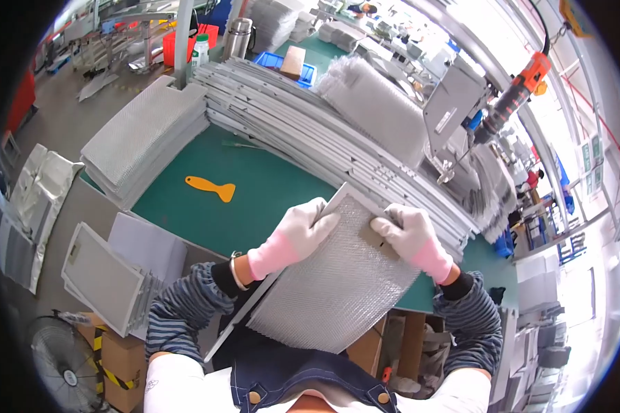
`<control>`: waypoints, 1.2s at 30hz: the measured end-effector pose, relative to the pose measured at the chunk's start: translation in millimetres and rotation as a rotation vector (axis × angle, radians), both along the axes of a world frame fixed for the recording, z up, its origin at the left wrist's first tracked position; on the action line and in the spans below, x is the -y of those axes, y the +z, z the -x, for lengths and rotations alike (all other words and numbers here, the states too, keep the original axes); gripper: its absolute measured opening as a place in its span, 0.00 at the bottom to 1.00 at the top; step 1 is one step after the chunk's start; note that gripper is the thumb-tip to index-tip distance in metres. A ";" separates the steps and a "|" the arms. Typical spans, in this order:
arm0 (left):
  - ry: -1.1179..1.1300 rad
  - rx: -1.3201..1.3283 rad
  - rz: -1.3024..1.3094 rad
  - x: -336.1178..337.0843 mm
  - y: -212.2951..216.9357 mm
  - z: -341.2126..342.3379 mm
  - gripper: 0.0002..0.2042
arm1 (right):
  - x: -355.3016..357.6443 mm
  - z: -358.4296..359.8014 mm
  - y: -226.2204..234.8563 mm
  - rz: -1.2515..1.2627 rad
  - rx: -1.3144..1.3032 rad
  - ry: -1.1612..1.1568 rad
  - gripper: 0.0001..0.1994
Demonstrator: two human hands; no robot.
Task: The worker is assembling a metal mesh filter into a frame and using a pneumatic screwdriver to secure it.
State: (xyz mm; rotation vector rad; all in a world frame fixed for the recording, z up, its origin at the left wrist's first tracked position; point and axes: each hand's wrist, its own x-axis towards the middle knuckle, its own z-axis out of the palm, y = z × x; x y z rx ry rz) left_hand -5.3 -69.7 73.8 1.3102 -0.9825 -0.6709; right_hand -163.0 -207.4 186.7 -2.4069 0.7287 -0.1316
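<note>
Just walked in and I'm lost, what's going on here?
A person holds a silver mesh sheet near its far end in the left grip and right grip, with a pale frame strip along its left edge. A yellow scraper lies on the green tabletop; a stack of mesh sheets sits at left, and pale strips are piled beyond.

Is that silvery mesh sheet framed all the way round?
The mesh sheet is only partly framed: pale strips run along its far and left sides, but its near edge is bare.
</note>
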 end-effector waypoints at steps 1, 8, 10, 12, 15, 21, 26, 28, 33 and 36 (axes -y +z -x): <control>-0.008 0.000 -0.017 5.5 1.9 2.4 0.13 | 5.2 2.9 -4.4 0.008 0.047 -0.005 0.14; -0.208 0.247 0.014 6.7 -25.7 -1.7 0.10 | 30.8 25.5 -18.3 0.051 0.168 -0.070 0.16; -0.207 0.240 -0.049 -10.6 -39.8 2.2 0.08 | 34.5 23.6 -20.8 0.097 0.172 -0.059 0.18; -0.182 0.237 -0.065 -21.2 -20.8 -2.0 0.07 | 36.2 10.8 -8.6 0.110 0.177 0.028 0.16; 0.017 0.204 0.049 -34.1 24.6 -12.9 0.07 | 45.7 1.6 48.6 0.069 0.126 0.190 0.12; 0.370 0.063 0.187 -53.1 69.1 -57.5 0.10 | 51.2 -16.7 118.6 -0.288 0.368 0.056 0.14; 0.602 -0.180 0.426 -55.8 113.8 -99.0 0.13 | 8.2 -102.3 158.4 -0.104 0.562 0.180 0.17; 0.638 -0.277 0.573 -61.6 122.2 -126.2 0.14 | -24.3 -119.8 163.7 0.133 0.500 0.221 0.17; 0.573 -0.382 0.885 -96.9 108.0 -167.4 0.22 | -43.8 -108.3 152.9 0.039 0.297 0.342 0.16; 0.717 -0.442 0.793 -85.6 100.8 -110.3 0.23 | -28.0 -88.4 148.8 0.036 0.274 0.436 0.14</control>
